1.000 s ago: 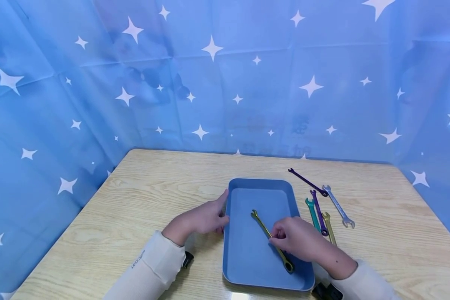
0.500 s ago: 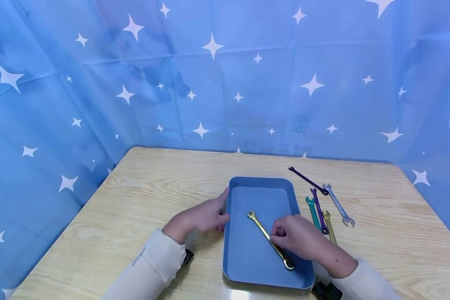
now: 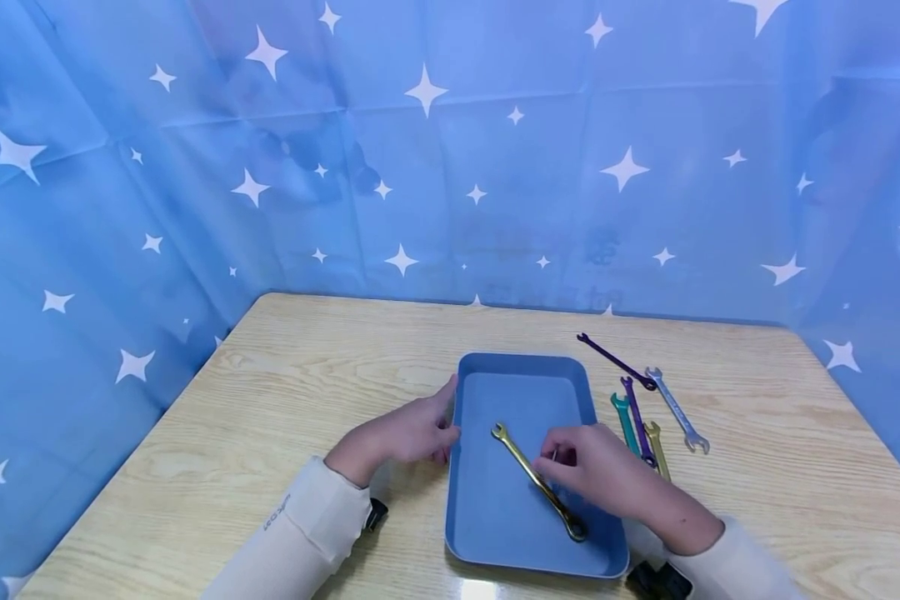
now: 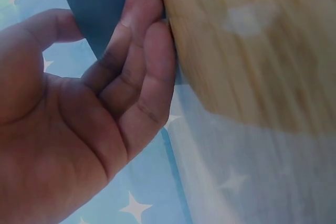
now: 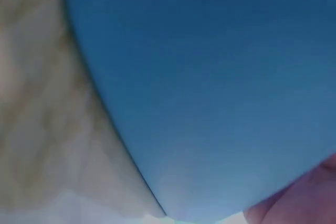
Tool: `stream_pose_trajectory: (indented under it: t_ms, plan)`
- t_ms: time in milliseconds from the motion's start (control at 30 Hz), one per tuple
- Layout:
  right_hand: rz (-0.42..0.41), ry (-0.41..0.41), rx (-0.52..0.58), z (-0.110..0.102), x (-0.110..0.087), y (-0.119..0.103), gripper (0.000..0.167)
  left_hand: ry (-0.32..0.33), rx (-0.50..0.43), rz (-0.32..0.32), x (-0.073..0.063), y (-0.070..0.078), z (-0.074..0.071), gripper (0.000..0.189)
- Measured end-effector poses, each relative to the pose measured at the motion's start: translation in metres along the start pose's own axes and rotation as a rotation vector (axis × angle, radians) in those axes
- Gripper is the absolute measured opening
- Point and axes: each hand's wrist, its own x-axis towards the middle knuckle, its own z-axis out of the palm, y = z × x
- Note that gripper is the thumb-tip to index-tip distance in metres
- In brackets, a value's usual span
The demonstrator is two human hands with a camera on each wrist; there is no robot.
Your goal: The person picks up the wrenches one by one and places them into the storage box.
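Note:
A shiny gold combination wrench [image 3: 527, 464] lies slantwise in the blue tray [image 3: 513, 392]. My right hand [image 3: 592, 468] is over the tray's right side, its thumb tip close beside the wrench's shaft and its fingers loosely bent, with a gap between thumb and index finger. In the right wrist view only part of that hand [image 5: 304, 200] shows, at the lower corner. At the tray's left side, my left hand [image 3: 412, 435] holds the wall: the thumb lies at the rim and the fingers [image 4: 152, 72] press against the outer side near the tabletop.
Right of the tray lie several wrenches: a dark purple one [image 3: 607, 354], a silver one [image 3: 677, 408], a purple one [image 3: 636, 417], a green one [image 3: 626, 425] and a gold one [image 3: 660, 454]. The wooden table [image 3: 330, 358] ends at a blue star-printed curtain [image 3: 457, 225].
The gold wrench's open end has shifted slightly left in the tray. My right hand has risen a little off it and its thumb and index finger have parted. The left hand stays put.

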Motion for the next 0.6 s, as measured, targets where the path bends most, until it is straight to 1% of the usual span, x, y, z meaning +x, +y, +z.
stream_pose_trajectory:
  t_ms: [67,200,367,500,600]
  plan:
    - [-0.011,0.036,0.002,-0.003,-0.001,0.000,0.017,-0.001,0.000,0.002,0.001,-0.001,0.000,0.084]
    - [-0.015,0.133,-0.053,-0.013,-0.001,0.001,0.016,-0.002,0.019,0.005,0.003,-0.002,-0.001,0.085]
    - [-0.005,0.239,-0.194,-0.025,-0.003,0.004,0.013,-0.001,0.033,0.000,0.003,0.001,-0.003,0.085]
    - [0.038,0.285,-0.306,-0.032,-0.004,0.009,0.013,-0.005,0.009,-0.010,0.003,0.000,-0.002,0.084]
    - [0.081,0.286,-0.349,-0.034,-0.003,0.013,0.013,0.004,0.004,-0.014,0.001,-0.002,-0.001,0.084]
